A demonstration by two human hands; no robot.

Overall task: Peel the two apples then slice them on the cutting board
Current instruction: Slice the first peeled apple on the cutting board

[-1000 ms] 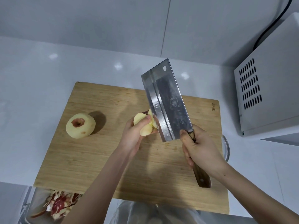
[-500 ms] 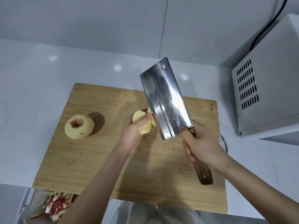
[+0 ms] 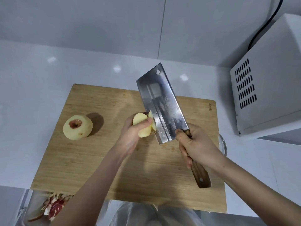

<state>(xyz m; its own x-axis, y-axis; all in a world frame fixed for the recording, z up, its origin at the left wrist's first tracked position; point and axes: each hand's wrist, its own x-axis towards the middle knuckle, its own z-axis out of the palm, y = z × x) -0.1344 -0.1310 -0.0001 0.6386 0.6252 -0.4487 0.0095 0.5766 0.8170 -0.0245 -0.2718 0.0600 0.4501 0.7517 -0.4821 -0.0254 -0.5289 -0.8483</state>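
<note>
Gripping an apple piece [image 3: 143, 128], the left hand [image 3: 130, 136] pressed it to the cleaver [image 3: 162, 103] clenched in the right hand [image 3: 197, 144] — shallow cuts seemed wisest.

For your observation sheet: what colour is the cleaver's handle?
Brown, with visible wood grain; the cleaver handle shows best in the head view.

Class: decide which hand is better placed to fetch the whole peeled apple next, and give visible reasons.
Left. The left hand is nearer the whole peeled apple, holding only an apple piece; the right hand grips the cleaver.
</note>
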